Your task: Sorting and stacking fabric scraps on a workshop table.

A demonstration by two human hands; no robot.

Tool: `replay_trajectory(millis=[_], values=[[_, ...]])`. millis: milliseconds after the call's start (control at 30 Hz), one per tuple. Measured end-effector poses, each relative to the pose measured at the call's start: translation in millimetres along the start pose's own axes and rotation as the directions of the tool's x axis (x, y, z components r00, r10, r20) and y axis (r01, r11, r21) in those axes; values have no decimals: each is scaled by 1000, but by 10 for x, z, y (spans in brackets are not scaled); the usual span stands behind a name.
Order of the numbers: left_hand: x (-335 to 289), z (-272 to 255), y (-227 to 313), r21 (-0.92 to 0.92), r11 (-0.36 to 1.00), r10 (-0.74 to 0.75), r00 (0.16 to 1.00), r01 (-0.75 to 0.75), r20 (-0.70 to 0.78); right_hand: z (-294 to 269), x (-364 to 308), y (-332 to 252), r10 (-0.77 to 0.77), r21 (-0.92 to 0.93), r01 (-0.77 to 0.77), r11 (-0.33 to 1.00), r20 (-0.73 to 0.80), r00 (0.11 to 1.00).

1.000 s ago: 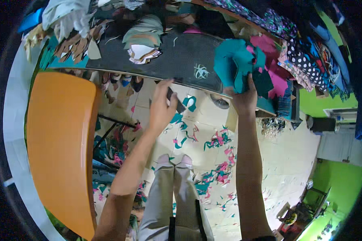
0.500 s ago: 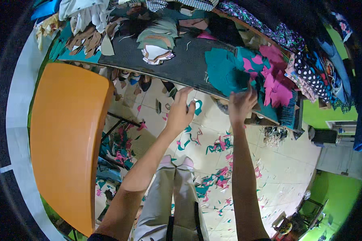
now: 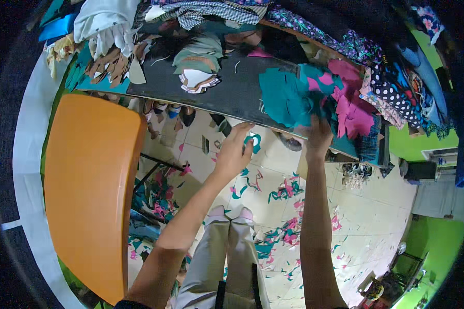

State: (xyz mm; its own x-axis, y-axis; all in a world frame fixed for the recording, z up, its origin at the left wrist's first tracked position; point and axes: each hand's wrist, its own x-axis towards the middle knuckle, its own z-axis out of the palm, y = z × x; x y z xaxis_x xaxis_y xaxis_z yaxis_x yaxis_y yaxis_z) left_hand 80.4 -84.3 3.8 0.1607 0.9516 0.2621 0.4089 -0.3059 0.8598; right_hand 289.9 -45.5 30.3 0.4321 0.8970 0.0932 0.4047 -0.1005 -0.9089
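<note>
My left hand [image 3: 235, 152] is at the front edge of the dark table [image 3: 237, 100], its thumb apart from the fingers and nothing visible between them. My right hand [image 3: 318, 138] reaches the same edge farther right, against the near side of the teal fabric pieces [image 3: 283, 98]. Its fingertips are smeared by motion, so their grip cannot be made out. Pink fabric pieces [image 3: 354, 116] lie to the right of the teal ones, partly overlapping them. Left of these, a fanned stack of white, sage and tan pieces [image 3: 197, 80] rests on the tabletop.
An orange panel [image 3: 93, 195] stands close on my left. Brown scraps [image 3: 108, 66] and grey cloth [image 3: 105, 23] are heaped at the table's left end. Patterned cloth [image 3: 325, 33] lines the back. Pink and teal offcuts [image 3: 281, 234] litter the tiled floor.
My right hand has shifted slightly right along the teal pieces, its fingers no longer spread in sight. The left hand remains by the table edge. The whole view has tilted a little.
</note>
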Motion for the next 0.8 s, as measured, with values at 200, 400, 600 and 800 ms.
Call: replay_trajectory(millis=[200,400,600,800], values=[[178,54,381,126,972,191,980,-197,62,207,-583,-309,31,243,-21,970,-39,999],[69,65,240,-1,994,107,953,-111,284,141,-628,-232,-99,131,68,989,248,964],[-3,89,218,-686,512,-479,835,517,271,168,-345,94,-462,-608,490,624,218,859],[-243,115,84,-739,149,-669,618,657,413,97,-47,343,-492,-686,552,474,313,812]])
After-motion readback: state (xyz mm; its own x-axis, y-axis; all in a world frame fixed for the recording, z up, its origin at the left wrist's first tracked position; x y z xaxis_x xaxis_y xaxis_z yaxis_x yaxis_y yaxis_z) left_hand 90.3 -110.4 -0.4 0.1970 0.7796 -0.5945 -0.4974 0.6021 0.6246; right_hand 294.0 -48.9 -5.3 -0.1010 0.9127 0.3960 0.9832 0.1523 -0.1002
